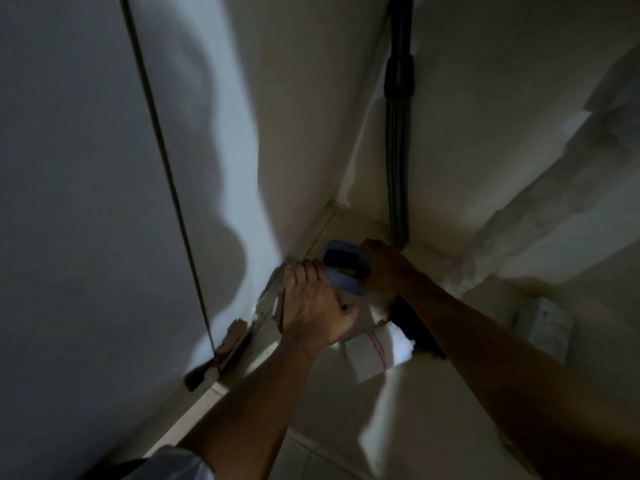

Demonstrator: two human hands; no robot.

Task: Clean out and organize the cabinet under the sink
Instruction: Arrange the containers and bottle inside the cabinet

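Note:
A small blue tray (346, 282) with dark sponges inside sits deep in the cabinet's back left corner. My left hand (317, 301) grips its near left side, fingers curled over the rim. Reaching in from the right, my right hand (384, 268) holds the tray's far right edge. Just below the hands a white bottle (375, 348) with red stripes lies on its side on the cabinet floor. A dark flat object (415, 323) lies under my right forearm.
The white cabinet door (86, 202) stands on the left, its bottom edge chipped. A black drain hose (398, 150) runs down the back wall into the corner. A pale wrapped pipe (536, 209) crosses at right, with a white box (545, 323) below it.

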